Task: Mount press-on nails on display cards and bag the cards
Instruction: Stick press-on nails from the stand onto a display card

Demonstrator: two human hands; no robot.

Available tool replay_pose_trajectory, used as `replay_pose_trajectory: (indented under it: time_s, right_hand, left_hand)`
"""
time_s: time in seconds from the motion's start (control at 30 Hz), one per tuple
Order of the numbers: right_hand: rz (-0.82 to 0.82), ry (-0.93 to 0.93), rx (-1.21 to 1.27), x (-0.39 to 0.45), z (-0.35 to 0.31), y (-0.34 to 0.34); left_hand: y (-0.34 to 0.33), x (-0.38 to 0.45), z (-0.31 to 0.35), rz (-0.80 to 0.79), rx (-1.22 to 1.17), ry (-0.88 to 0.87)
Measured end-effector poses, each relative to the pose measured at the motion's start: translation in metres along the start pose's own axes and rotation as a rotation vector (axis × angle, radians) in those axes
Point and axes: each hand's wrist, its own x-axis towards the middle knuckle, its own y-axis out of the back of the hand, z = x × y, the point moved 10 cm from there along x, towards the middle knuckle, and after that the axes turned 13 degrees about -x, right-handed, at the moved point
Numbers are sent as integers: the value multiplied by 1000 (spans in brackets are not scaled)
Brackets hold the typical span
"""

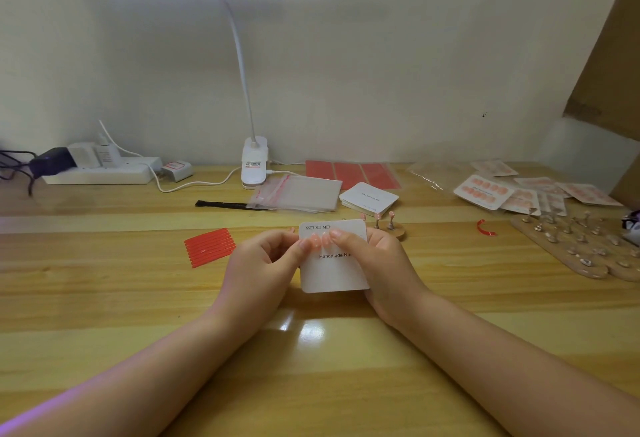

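I see both hands w/ grip on display card [334,268]: left hand [266,258] pinching edge, right hand [377,253] thumb pressing nails [319,241].

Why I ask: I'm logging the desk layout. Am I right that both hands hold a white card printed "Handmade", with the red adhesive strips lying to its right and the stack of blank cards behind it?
Not quite. The head view shows the red adhesive strips lying left of the white card, beside the left hand. The rest stands: the left hand and right hand hold the card, with the stack of blank cards behind it.
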Motion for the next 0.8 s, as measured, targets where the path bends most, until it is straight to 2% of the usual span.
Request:
replay_pose_trajectory:
  time_s: [0.1,0.43,0.53,0.6,0.67,0.73,0.8]
  right_hand:
    - [-30,22,-8,-2,-4,-3]
    - [49,37,-179,-4,-7,2]
    - [63,67,-322,-3,-13,3]
    - [137,59,-482,1,-16,14]
    - [301,84,-637,4,-25,37]
    - [424,148,-832,5,-37,57]
    - [479,163,-989,7,-41,71]
  left_hand:
    - [-1,0,1,-9,-3,-4]
    - [-2,2,-8,-16,-41,42]
    - [-2,2,-7,-24,-31,36]
    - [-1,3,-8,-15,-4,31]
    - [-1,2,-9,-22,78,22]
    - [-3,1,-9,-45,257,5]
    - [-7,0,-6,-68,456,-19]
